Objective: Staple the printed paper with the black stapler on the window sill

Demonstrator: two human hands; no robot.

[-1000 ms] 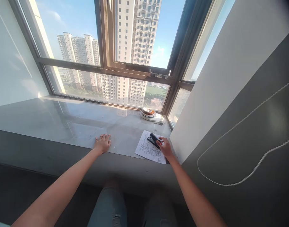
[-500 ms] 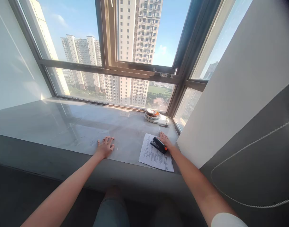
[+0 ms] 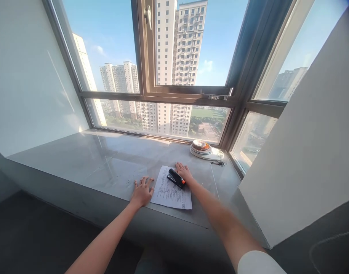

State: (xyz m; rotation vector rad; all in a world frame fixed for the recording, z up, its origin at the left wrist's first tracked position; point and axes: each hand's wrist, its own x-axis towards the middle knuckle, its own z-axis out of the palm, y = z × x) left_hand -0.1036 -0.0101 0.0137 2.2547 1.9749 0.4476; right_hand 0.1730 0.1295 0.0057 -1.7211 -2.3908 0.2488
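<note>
Printed paper [image 3: 165, 196] lies flat on the grey window sill, close to its front edge. On top of it rests a black stapler [image 3: 176, 178] with an orange patch at its near end. My right hand [image 3: 184, 172] lies with fingers stretched out at the right upper edge of the paper, right beside the stapler and not wrapped round it. My left hand [image 3: 143, 191] sits palm down on the sill, fingers spread, by the paper's left edge. Neither hand holds anything that I can see.
A stack of plates [image 3: 201, 148] stands near the window in the right corner, with a small dark keychain-like item [image 3: 218, 163] in front. The window frame [image 3: 163, 97] runs behind the sill [image 3: 77, 160]. A white wall [image 3: 300, 152] slants in at the right.
The paper and stapler have shifted left along the sill with my right hand, away from the plates and right wall. My left hand is now nearer the paper. The view has turned.
</note>
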